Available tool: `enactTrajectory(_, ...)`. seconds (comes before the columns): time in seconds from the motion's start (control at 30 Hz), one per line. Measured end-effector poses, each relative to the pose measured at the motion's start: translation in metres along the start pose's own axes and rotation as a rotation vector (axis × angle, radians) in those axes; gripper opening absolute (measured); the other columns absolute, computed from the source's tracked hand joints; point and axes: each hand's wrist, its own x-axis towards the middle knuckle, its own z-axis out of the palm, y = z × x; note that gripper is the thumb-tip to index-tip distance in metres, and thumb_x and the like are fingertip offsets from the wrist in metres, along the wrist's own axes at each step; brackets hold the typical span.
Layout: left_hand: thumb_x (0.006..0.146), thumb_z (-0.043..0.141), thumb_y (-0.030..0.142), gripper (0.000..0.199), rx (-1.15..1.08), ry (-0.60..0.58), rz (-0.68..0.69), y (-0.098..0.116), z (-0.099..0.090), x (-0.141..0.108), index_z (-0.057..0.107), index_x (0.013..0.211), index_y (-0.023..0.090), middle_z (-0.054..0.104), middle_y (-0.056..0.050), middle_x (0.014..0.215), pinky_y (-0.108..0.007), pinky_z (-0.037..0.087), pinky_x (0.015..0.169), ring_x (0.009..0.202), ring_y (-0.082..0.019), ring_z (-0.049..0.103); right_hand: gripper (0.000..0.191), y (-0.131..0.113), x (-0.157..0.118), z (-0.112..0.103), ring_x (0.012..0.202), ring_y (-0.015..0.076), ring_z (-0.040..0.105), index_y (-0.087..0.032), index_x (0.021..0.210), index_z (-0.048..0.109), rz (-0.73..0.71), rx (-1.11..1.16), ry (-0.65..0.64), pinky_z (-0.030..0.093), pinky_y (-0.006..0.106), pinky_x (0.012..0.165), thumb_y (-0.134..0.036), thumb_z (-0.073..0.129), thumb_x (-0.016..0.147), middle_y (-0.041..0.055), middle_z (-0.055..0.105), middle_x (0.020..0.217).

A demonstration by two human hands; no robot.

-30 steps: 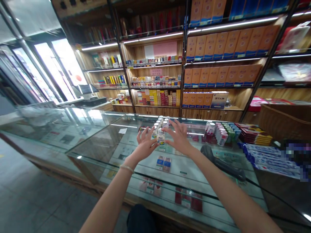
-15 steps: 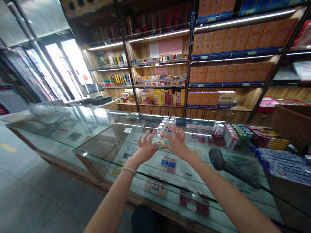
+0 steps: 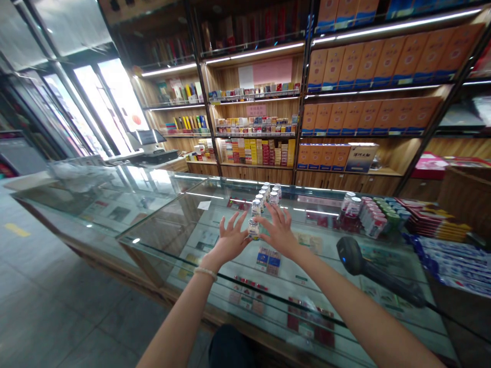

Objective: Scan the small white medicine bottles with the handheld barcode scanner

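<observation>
A small clear bottle with a pale cap and label (image 3: 253, 228) stands upright on the glass counter (image 3: 153, 225), between my two hands. My left hand (image 3: 232, 240) is at its left side, fingers spread and thumb close against the bottle. On the other side, my right hand (image 3: 282, 232) has its fingers apart, with the thumb and index finger near the bottle's cap. Whether the thumbs press on it I cannot make out. Just behind, several like bottles (image 3: 256, 207) stand in two rows leading away from me, partly hidden by my right fingers.
A black barcode scanner (image 3: 351, 255) lies to the right, its cable running off. Beyond it are larger jars (image 3: 352, 207), rows of small packs (image 3: 372, 217) and blue-white packets (image 3: 452, 260). A paper slip (image 3: 204, 205) lies left. Shelves of orange boxes (image 3: 353, 66) stand behind.
The view has shifted slightly, so the counter goods appear further right. The front bottle has come a little nearer to me, away from the rows behind. Both hands stay around it.
</observation>
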Motion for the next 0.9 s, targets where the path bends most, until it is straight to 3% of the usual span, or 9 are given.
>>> enactTrajectory(0.17, 0.091, 0.064, 0.036, 0.024, 0.005, 0.004, -0.035, -0.005, -0.001, 0.002, 0.074, 0.113, 0.035, 0.034, -0.008, 0.166, -0.067, 0.004, 0.122, 0.155, -0.037, 0.022, 0.056, -0.002, 0.004, 0.006, 0.153, 0.0341, 0.024, -0.038, 0.139, 0.056, 0.016, 0.004, 0.015, 0.019, 0.062, 0.119, -0.036, 0.075, 0.086, 0.0118, 0.028, 0.167)
enactTrajectory(0.43, 0.081, 0.077, 0.037, 0.019, 0.000, 0.142, -0.134, -0.015, 0.002, 0.011, 0.074, 0.099, 0.031, 0.040, -0.007, 0.163, -0.065, 0.005, 0.122, 0.153, -0.036, 0.026, 0.058, -0.005, 0.014, 0.013, 0.154, 0.0335, 0.021, -0.039, 0.143, 0.054, 0.063, -0.024, -0.040, 0.019, 0.060, 0.120, -0.035, 0.071, 0.088, 0.0113, 0.023, 0.168)
enactTrajectory(0.9, 0.079, 0.080, 0.033, 0.011, -0.069, 0.108, -0.194, -0.025, 0.011, 0.035, 0.075, 0.085, 0.026, 0.040, -0.009, 0.163, -0.069, 0.008, 0.121, 0.154, -0.038, 0.024, 0.056, -0.001, 0.027, 0.028, 0.152, 0.0342, 0.024, -0.039, 0.140, 0.056, 0.128, -0.004, 0.009, 0.022, 0.061, 0.116, -0.031, 0.072, 0.087, 0.0128, 0.027, 0.167)
